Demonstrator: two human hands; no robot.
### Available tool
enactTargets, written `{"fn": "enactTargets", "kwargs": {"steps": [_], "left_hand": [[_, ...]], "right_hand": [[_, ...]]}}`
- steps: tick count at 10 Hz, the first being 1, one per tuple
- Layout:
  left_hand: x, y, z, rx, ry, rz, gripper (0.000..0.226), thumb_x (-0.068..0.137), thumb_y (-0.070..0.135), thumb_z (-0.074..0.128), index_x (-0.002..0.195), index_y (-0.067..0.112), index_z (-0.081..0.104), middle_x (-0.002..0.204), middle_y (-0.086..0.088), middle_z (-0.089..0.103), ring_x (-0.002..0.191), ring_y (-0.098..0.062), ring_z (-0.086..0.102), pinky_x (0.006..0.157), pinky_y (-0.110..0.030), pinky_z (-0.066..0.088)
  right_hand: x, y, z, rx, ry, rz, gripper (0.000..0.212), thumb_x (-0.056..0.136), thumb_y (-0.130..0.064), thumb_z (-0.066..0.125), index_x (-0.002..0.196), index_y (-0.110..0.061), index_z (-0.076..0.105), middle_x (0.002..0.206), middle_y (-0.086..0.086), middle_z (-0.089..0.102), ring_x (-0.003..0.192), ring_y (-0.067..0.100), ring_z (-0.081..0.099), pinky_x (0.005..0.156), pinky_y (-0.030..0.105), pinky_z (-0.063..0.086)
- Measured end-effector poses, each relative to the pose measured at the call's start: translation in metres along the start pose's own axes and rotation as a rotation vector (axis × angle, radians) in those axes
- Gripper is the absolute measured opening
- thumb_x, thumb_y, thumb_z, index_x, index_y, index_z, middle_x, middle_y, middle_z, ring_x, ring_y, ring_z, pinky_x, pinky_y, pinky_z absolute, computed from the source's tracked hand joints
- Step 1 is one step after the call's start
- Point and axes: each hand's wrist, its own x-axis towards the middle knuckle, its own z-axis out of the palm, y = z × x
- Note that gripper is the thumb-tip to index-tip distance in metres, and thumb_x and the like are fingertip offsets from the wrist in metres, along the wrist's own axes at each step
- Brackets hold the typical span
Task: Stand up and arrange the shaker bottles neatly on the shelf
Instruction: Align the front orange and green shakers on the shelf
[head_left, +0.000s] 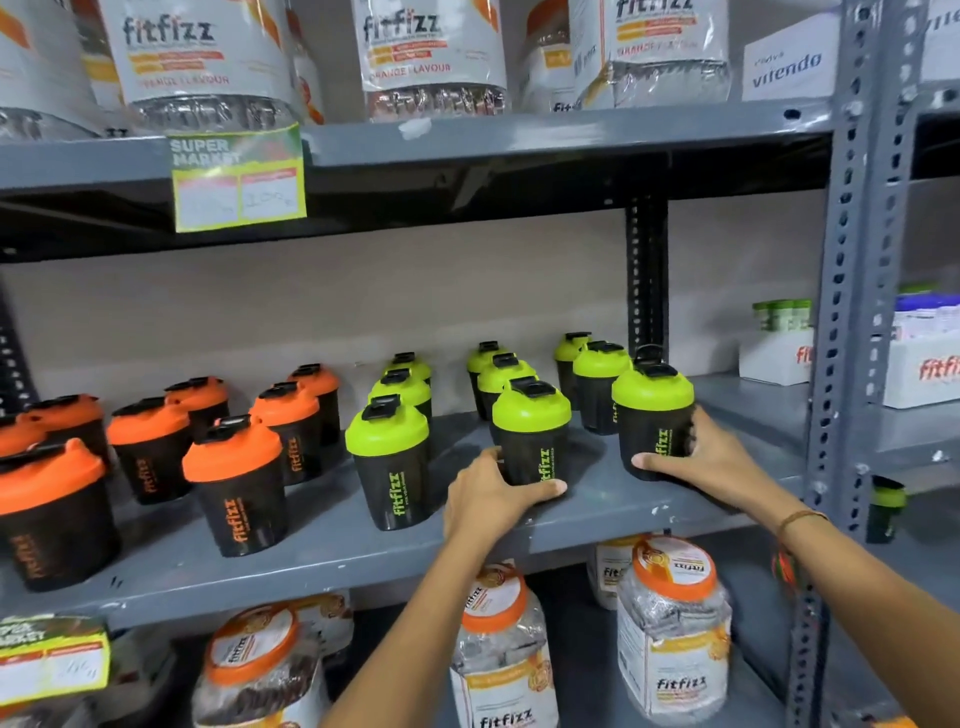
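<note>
Black shaker bottles stand upright in rows on the grey middle shelf (623, 512). Several orange-lidded ones (236, 483) fill the left half, several green-lidded ones (387, 462) the right half. My left hand (493, 499) wraps the base of a front green-lidded bottle (532, 431), thumb across its foot. My right hand (698, 454) grips the lower body of the rightmost front green-lidded bottle (653, 415). Both held bottles rest on the shelf near its front edge.
Large fitfizz jars (431, 57) line the shelf above, with a price tag (239, 176) hanging from its edge. More orange-lidded jars (672, 623) sit on the shelf below. A perforated steel upright (836, 338) stands at the right, with boxes (776, 353) beyond it.
</note>
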Motion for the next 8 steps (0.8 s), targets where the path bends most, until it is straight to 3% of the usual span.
{"fn": "enactTargets", "kwargs": {"steps": [1, 2, 3, 4, 6, 7, 8], "left_hand": [[0.0, 0.004, 0.002, 0.005, -0.006, 0.0, 0.093, 0.038, 0.084, 0.068, 0.115, 0.033, 0.063, 0.11, 0.009, 0.072, 0.105, -0.017, 0.065, 0.08, -0.032, 0.051], [-0.001, 0.004, 0.002, 0.004, -0.01, 0.005, 0.092, 0.039, 0.083, 0.069, 0.115, 0.032, 0.063, 0.11, 0.01, 0.072, 0.104, -0.015, 0.066, 0.077, -0.031, 0.05], [0.0, 0.003, 0.002, 0.002, -0.021, 0.008, 0.088, 0.041, 0.081, 0.071, 0.115, 0.032, 0.063, 0.109, 0.01, 0.072, 0.103, -0.014, 0.066, 0.082, -0.034, 0.054], [-0.001, 0.003, 0.002, -0.006, -0.029, 0.017, 0.086, 0.044, 0.08, 0.072, 0.115, 0.033, 0.063, 0.11, 0.011, 0.072, 0.103, -0.014, 0.066, 0.086, -0.038, 0.055], [-0.006, 0.006, -0.002, 0.009, -0.045, 0.028, 0.091, 0.047, 0.079, 0.073, 0.123, 0.03, 0.059, 0.119, 0.009, 0.069, 0.11, -0.015, 0.063, 0.092, -0.04, 0.053], [-0.01, 0.003, -0.006, 0.044, -0.025, 0.031, 0.104, 0.046, 0.08, 0.073, 0.133, 0.026, 0.052, 0.124, 0.005, 0.067, 0.116, -0.019, 0.061, 0.095, -0.04, 0.051], [-0.024, 0.002, -0.012, 0.141, -0.001, 0.058, 0.112, 0.046, 0.083, 0.07, 0.137, 0.022, 0.046, 0.122, -0.001, 0.068, 0.117, -0.026, 0.06, 0.088, -0.039, 0.051]], "right_hand": [[0.004, 0.003, 0.0, 0.068, -0.045, 0.019, 0.102, 0.044, -0.074, 0.084, 0.131, -0.037, 0.045, 0.125, -0.01, 0.065, 0.11, 0.012, 0.065, 0.098, 0.041, 0.051], [0.006, 0.007, 0.0, 0.095, -0.085, 0.034, 0.086, 0.043, -0.073, 0.086, 0.117, -0.053, 0.045, 0.121, -0.015, 0.066, 0.108, 0.008, 0.065, 0.098, 0.041, 0.052], [0.007, 0.009, -0.001, 0.123, -0.106, 0.031, 0.081, 0.043, -0.073, 0.086, 0.112, -0.053, 0.047, 0.121, -0.015, 0.067, 0.108, 0.007, 0.066, 0.098, 0.041, 0.051], [0.005, 0.006, -0.002, 0.129, -0.129, 0.034, 0.083, 0.044, -0.073, 0.086, 0.114, -0.049, 0.047, 0.125, -0.011, 0.066, 0.111, 0.011, 0.065, 0.1, 0.043, 0.05], [0.001, -0.001, -0.004, 0.114, -0.117, 0.009, 0.109, 0.045, -0.076, 0.084, 0.136, -0.04, 0.037, 0.133, -0.011, 0.06, 0.117, 0.013, 0.061, 0.102, 0.041, 0.047], [-0.005, -0.007, -0.005, 0.162, -0.068, 0.015, 0.118, 0.045, -0.075, 0.084, 0.143, -0.037, 0.032, 0.137, -0.009, 0.054, 0.124, 0.015, 0.055, 0.106, 0.043, 0.043], [-0.024, -0.019, -0.002, 0.189, 0.093, -0.041, 0.117, 0.054, -0.071, 0.08, 0.151, -0.033, 0.027, 0.15, -0.004, 0.041, 0.135, 0.015, 0.042, 0.11, 0.046, 0.038]]}}
